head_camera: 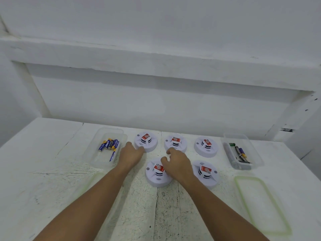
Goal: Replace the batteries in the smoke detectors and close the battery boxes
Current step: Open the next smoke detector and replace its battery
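Note:
Several white round smoke detectors with red stickers lie on the white table: three in a back row (145, 141) (175, 143) (206, 146) and two in front (157, 178) (205, 173). My left hand (131, 153) has its thumb spread, and its fingertips touch the near rim of the back-left detector. My right hand (175, 160) hovers with loosely curled fingers over the right side of the front-left detector, just before the back-middle one. Nothing shows in either hand.
A clear tub (97, 153) on the left holds several blue batteries (108, 145). On the right, a second clear tub (255, 153) holds mixed batteries (240, 153). A green-rimmed lid (278, 228) lies at front right, and another lid (92, 181) lies faintly at front left. A white wall stands behind the table.

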Tool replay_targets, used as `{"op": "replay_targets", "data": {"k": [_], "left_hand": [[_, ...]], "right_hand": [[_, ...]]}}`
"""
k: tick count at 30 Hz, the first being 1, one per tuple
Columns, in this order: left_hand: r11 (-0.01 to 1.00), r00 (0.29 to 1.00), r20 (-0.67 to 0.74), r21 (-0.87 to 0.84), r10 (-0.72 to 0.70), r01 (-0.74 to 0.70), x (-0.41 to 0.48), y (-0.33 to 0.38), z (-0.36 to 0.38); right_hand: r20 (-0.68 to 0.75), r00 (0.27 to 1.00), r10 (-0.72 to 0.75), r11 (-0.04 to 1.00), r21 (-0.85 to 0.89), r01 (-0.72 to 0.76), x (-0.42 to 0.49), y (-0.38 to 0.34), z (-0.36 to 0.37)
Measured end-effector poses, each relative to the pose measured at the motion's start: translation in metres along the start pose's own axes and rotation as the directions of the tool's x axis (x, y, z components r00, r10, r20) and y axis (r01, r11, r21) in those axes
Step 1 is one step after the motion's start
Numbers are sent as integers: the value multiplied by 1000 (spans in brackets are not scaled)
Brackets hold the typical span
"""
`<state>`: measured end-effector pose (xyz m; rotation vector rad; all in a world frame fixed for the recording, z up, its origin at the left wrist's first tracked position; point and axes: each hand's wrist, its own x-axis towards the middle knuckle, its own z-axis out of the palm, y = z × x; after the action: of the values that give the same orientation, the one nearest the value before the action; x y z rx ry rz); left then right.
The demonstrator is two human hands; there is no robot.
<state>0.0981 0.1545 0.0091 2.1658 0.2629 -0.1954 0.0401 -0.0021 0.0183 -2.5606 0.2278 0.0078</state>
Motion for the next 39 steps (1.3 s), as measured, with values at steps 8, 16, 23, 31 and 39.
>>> {"op": "replay_targets", "data": {"k": [8,16,23,31,39], "left_hand": [[999,999,21,10,-50,50,34,6,4],[998,1000,8,-57,-9,9,40,4,5],[882,997,-51,-466,52,-70,22,3,4],[709,986,-100,-686,133,-165,-46,25,2],[739,937,6,-616,350,-272,-124,4,24]], "right_hand": [[156,988,-24,999,49,17,56,-39,8],[251,939,237,902,302,-308,82,-54,10],[255,949,183,660,683,-311,89,-40,5],[163,966,202,429,872,-237,27,-17,-41],[174,963,205,477,842,-254,-72,35,-60]]}}
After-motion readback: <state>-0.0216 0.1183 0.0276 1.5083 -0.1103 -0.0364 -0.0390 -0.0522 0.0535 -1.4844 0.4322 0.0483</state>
